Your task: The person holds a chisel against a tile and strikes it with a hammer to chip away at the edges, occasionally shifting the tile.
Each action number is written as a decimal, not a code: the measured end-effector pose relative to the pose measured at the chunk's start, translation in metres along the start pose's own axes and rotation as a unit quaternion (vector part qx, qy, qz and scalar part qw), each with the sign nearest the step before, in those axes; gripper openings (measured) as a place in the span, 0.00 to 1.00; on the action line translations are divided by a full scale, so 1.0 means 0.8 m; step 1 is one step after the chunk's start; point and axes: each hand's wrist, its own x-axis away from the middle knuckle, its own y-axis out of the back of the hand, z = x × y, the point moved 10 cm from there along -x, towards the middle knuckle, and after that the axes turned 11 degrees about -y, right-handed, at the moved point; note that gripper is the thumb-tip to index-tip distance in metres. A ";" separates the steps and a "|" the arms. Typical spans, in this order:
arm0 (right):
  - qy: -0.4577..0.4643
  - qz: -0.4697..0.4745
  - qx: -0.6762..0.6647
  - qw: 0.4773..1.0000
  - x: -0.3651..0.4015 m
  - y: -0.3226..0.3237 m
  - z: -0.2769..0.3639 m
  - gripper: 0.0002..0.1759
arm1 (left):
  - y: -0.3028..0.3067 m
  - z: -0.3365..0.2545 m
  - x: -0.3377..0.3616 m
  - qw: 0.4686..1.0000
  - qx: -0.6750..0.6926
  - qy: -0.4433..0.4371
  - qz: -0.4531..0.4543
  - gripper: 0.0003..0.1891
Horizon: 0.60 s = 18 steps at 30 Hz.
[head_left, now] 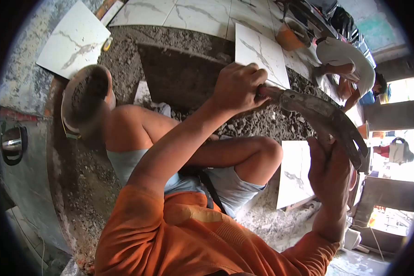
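Observation:
My left hand [240, 88] is closed round the reddish handle of a grey hand tool [315, 105], held up in front of my knees. Its dirty metal end curves down to the right and looks forked at the tip. My right hand [329, 177] has its thumb and fingers at that far end, pinching it. Below the tool lies loose grey mortar [280, 122]. A dark flat rectangular slab [179, 73] is beyond my legs, and a white marbled tile [257, 53] sits to the right of it.
A mortar-coated bucket [109, 83] stands left of my knee. One marbled tile [71, 43] leans at the wall; another tile [295, 172] lies right of my knee. A person [347, 60] crouches at the right, near an orange bucket [290, 39]. A door [34, 184] borders the left.

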 end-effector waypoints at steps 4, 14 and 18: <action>-0.127 -0.078 -0.502 0.852 0.001 0.022 -0.070 0.16 | -0.004 0.004 0.009 1.000 -0.010 -0.006 0.002 0.21; 0.049 -0.079 -0.149 0.984 -0.033 -0.005 0.036 0.15 | -0.009 -0.001 0.005 1.000 -0.015 -0.023 0.003 0.20; 0.025 -0.031 0.036 0.999 -0.010 -0.011 0.024 0.14 | -0.017 0.002 0.002 0.999 -0.022 -0.002 0.034 0.20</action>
